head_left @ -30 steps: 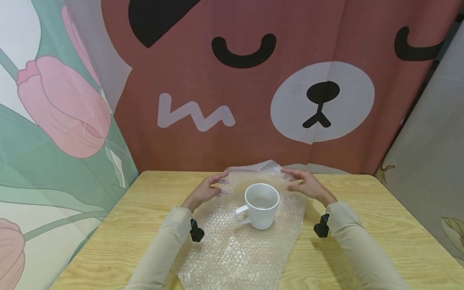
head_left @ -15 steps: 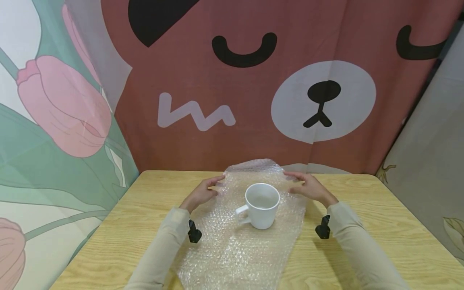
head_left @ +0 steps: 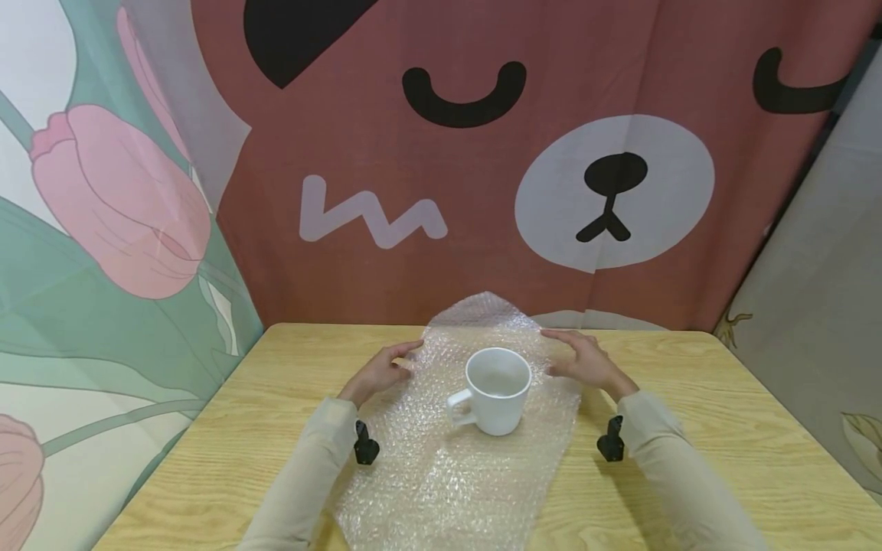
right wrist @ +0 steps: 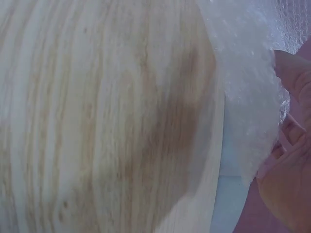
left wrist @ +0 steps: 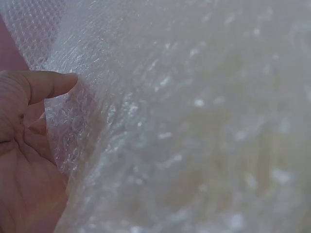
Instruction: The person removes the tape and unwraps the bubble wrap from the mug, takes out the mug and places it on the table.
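Observation:
A white mug (head_left: 498, 392) stands upright on a sheet of clear bubble wrap (head_left: 448, 467), its handle toward the left. My left hand (head_left: 379, 373) pinches the wrap's left edge near the far end. In the left wrist view, the thumb lies over the bubble wrap (left wrist: 146, 97) and the other fingers are partly hidden behind it. On the opposite edge, my right hand (head_left: 588, 361) holds the wrap between thumb and fingers, beyond the mug's right side. The right wrist view has the bubble wrap (right wrist: 250, 82) reaching that hand. Neither hand touches the mug.
The wood-grain table (head_left: 661, 428) extends on both sides of the wrap. Behind its far edge hangs a curtain (head_left: 468, 268) with a bear face, and a floral curtain (head_left: 124, 214) hangs at the left. Each sleeve carries a black wrist mount.
The far end of the bubble wrap has risen and its tip has shifted left. My left hand has moved slightly left and nearer. The right hand and mug have hardly moved.

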{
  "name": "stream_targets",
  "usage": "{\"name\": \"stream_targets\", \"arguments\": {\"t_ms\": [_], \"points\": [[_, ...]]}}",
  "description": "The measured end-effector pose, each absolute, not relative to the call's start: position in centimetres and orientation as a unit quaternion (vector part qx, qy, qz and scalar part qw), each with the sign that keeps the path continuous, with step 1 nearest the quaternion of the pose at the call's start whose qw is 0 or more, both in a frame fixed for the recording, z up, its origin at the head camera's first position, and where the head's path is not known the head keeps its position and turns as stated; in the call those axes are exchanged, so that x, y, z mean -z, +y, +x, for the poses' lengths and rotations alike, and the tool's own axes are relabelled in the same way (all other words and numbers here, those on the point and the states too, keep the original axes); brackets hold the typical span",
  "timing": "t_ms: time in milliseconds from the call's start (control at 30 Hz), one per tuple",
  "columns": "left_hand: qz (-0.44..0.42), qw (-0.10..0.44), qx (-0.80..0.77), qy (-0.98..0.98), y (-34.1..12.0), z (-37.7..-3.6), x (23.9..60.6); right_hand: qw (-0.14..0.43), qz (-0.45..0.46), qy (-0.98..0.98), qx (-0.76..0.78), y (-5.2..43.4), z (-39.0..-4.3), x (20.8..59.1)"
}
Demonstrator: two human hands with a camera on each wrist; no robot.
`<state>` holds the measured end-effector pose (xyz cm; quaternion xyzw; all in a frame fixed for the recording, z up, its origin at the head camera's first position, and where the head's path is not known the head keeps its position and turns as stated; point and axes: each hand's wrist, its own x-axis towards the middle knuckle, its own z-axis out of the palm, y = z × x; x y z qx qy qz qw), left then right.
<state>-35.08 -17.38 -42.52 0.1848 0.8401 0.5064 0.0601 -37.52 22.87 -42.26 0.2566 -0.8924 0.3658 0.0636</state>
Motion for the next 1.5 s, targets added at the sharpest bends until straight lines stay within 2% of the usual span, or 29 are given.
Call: {"name": "stream_targets", "arguments": {"t_ms": [267, 700, 900, 1100, 1333, 1500], "points": [[0.129, 0.057, -0.499, 0.855, -17.2, -35.5, 43.4, 0.068, 0.248, -0.901, -0.350, 22.6, -37.5, 42.9], [0.127, 0.040, -0.461, 0.877, -17.0, -35.3, 43.8, 0.041, 0.235, -0.917, -0.319, 23.0, -37.4, 43.1], [0.132, 0.030, -0.446, 0.885, -17.1, -35.5, 44.3, 0.009, 0.216, -0.922, -0.321, 23.2, -37.3, 43.1], [0.140, 0.017, -0.416, 0.898, -17.1, -35.7, 44.9, 0.008, 0.226, -0.928, -0.296, 23.4, -37.1, 43.3], [0.135, 0.049, -0.391, 0.909, -17.2, -34.9, 44.9, -0.014, 0.229, -0.935, -0.270, 23.4, -37.0, 43.6], [0.169, 0.037, -0.346, 0.922, -17.2, -34.5, 44.8, -0.007, 0.241, -0.936, -0.258, 23.4, -36.6, 43.7]]}}
